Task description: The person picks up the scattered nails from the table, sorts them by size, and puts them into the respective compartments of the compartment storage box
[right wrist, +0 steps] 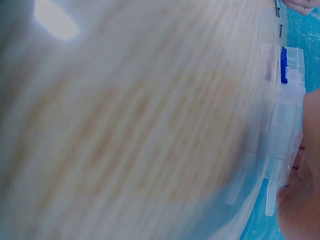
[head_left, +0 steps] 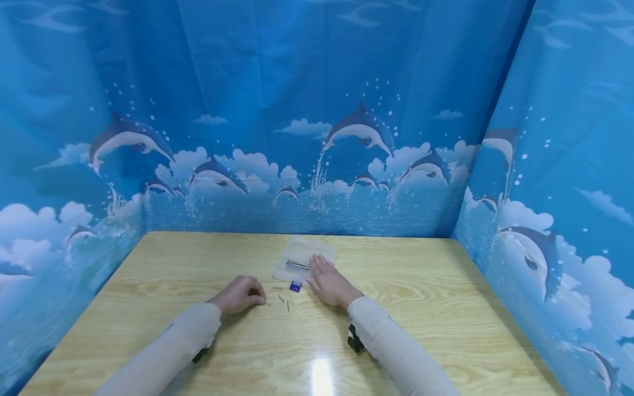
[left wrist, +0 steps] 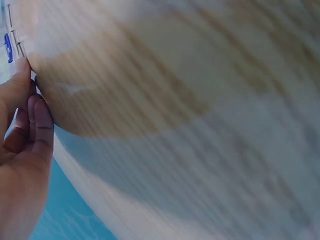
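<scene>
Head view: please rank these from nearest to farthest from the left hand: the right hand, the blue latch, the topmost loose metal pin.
1. Topmost loose metal pin: on the table, just right of the left hand.
2. Blue latch: farther right, at the near side of the clear box.
3. Right hand: rightmost, its fingers over the box.

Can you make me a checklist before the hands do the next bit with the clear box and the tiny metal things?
1. Right hand on the clear plastic box: ok, fingers laid across it.
2. Left hand at a thin metal fastener: ok, fingertips at one end.
3. That fastener firmly pinched: cannot tell.
4. Table free of loose fasteners: not ok, three more fasteners lie there.
5. Blue plastic piece clear of both hands: ok, lying between them.
</scene>
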A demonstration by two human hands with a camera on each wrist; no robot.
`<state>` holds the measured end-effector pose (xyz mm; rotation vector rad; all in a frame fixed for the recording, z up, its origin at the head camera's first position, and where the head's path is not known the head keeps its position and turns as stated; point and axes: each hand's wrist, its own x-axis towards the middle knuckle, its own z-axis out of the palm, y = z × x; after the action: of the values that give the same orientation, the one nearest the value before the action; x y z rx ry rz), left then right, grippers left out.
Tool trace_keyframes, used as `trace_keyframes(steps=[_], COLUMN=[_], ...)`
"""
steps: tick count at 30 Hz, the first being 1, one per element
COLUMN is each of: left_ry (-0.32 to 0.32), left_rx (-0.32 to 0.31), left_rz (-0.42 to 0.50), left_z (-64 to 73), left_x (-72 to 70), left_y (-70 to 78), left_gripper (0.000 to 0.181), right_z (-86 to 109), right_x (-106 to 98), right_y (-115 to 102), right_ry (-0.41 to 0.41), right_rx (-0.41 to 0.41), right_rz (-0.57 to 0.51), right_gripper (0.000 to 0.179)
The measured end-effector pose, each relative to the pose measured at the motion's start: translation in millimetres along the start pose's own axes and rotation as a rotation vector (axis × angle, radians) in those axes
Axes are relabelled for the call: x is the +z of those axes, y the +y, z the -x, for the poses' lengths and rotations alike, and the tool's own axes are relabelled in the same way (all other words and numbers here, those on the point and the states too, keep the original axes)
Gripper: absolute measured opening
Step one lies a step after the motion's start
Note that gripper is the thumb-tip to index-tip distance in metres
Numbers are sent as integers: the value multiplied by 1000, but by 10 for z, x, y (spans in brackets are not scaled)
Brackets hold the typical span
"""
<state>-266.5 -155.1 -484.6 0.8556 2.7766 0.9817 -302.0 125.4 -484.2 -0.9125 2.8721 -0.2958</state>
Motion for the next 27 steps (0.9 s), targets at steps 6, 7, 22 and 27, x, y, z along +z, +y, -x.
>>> trace_keyframes(steps=[6, 7, 22, 27], left_ry=[-15, -16, 16, 84], left_rx=[-14, -14, -72, -146], left_rz=[8, 9, 12, 6], left_z=[-13, -12, -103, -261], left_x=[14, 15, -66, -149], left_y=[-11, -13, 58, 157], left_gripper=[6, 6, 6, 6], right_z=[6, 6, -8, -1], right_x=[-8, -9, -4, 2], right_y=[0, 0, 15, 8], right_ry=[5, 5, 9, 1], right_rx=[-5, -5, -5, -4], right_rz=[1, 4, 4, -3], right_gripper=[61, 61, 61, 60])
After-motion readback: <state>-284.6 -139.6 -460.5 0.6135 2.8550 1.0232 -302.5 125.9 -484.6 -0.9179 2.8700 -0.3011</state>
